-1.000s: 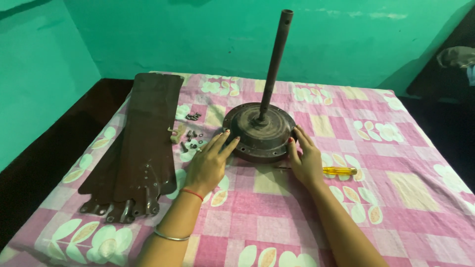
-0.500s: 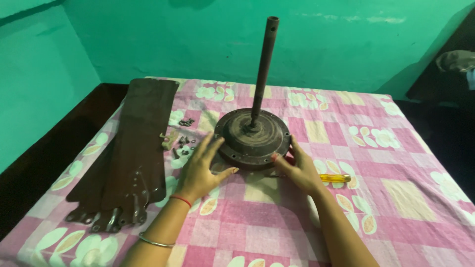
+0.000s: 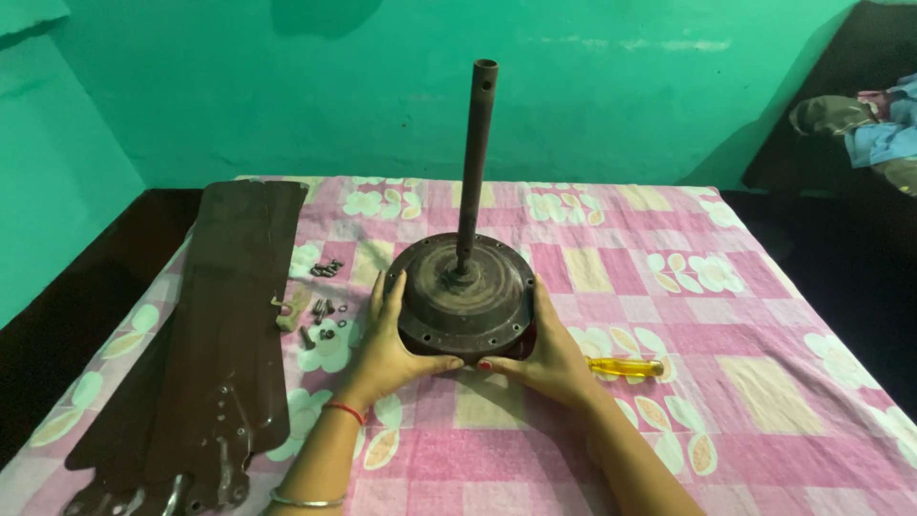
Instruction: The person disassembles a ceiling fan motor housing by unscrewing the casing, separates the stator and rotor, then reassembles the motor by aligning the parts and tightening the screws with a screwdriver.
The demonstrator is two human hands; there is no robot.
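A dark round ceiling-fan motor [image 3: 465, 296] with an upright rod [image 3: 473, 162] stands on a pink checked cloth [image 3: 592, 277]. My left hand [image 3: 392, 349] cups the motor's left and front rim. On the other side my right hand [image 3: 546, 354] wraps the right and front rim, thumbs nearly meeting at the front. Both hands grip the housing. Brown fan blades [image 3: 224, 325] lie stacked to the left. Small screws and bolts [image 3: 323, 308] are scattered between the blades and the motor. A yellow-handled screwdriver [image 3: 626, 366] lies just right of my right hand.
A green wall [image 3: 287, 96] runs behind the cloth-covered surface. Dark floor [image 3: 76, 287] borders the left side. At the far right, crumpled clothes [image 3: 874, 124] lie on a dark surface.
The view has shifted so the motor now sits centred. Both hands have slid round to the motor's front rim, thumbs coming together.
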